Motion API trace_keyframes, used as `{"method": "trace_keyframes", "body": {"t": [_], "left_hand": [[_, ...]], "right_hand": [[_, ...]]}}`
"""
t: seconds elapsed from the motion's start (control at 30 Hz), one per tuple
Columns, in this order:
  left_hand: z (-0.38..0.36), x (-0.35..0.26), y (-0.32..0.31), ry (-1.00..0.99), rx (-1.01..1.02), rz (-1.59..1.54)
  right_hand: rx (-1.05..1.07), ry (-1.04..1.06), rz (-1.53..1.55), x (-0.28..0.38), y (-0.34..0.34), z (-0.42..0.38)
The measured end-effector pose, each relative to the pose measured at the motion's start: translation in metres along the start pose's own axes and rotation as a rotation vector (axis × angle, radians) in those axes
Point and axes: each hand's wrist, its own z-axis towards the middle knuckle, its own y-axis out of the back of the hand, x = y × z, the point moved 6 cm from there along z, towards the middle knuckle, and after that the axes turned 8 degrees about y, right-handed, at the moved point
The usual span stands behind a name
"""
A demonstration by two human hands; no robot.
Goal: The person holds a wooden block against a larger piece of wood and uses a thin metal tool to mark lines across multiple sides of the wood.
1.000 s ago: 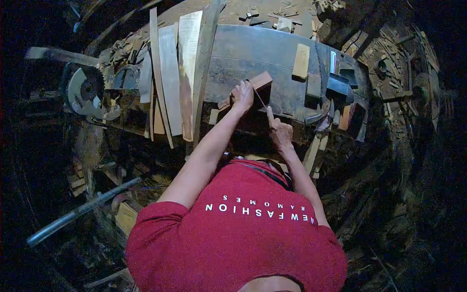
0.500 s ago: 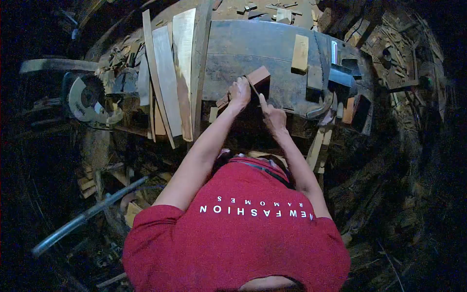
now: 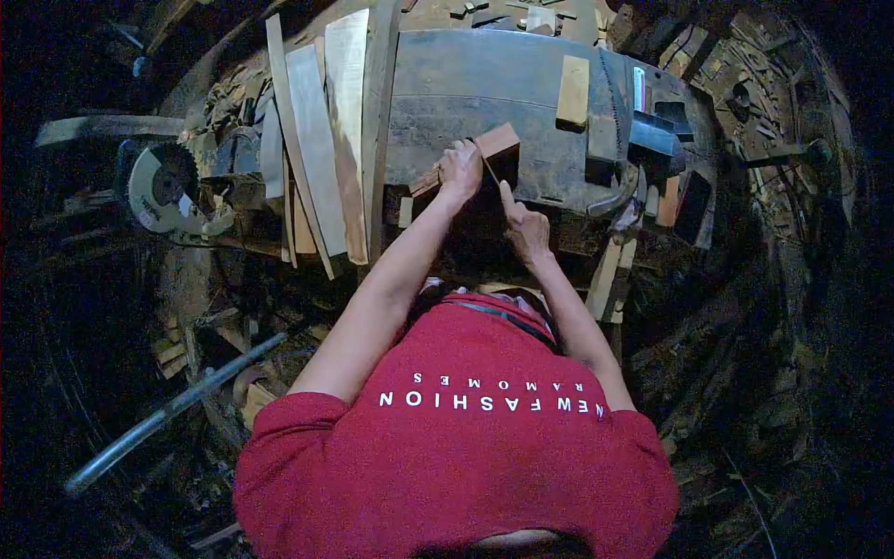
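Observation:
My left hand (image 3: pixel 460 170) is closed over the middle of a reddish wooden block (image 3: pixel 498 140), pressing it on the workbench (image 3: pixel 456 70). One end of the block shows beyond the fingers, and a rough end sticks out on the left. My right hand (image 3: pixel 528 228) is wrapped round a handsaw (image 3: pixel 493 171), its index finger stretched along the tool. The saw's narrow dark blade is seen edge-on and meets the block just right of my left hand. Its handle is hidden in my palm.
Several long boards (image 3: pixel 312 126) lean at the left of the bench, past them a circular saw blade (image 3: pixel 168 182). A pale wood block (image 3: pixel 573 93), a toothed saw blade (image 3: pixel 612 102) and a blue-grey metal piece (image 3: pixel 652 138) lie right. A metal pipe (image 3: pixel 177 410) slants at lower left.
My right hand and the saw have shifted slightly relative to the block, whose top shows a little more. My left hand keeps its hold. The whole view has moved slightly.

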Motion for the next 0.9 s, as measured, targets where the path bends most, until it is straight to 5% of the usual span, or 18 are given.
{"method": "trace_keyframes", "body": {"t": [0.2,0.53,0.7,0.9], "left_hand": [[-0.001,0.002,-0.005,-0.064,0.011,-0.003],[0.0,0.007,-0.003,-0.079,0.032,-0.073],[-0.003,0.008,-0.015,-0.156,-0.116,-0.06],[0.004,0.008,-0.02,-0.137,-0.018,-0.011]], "right_hand": [[0.136,-0.088,0.054,0.005,-0.01,0.003],[-0.23,0.09,0.03,0.002,-0.017,0.052],[0.068,-0.062,0.005,0.005,-0.007,0.003],[0.006,-0.041,0.011,0.002,-0.011,0.021]]}}
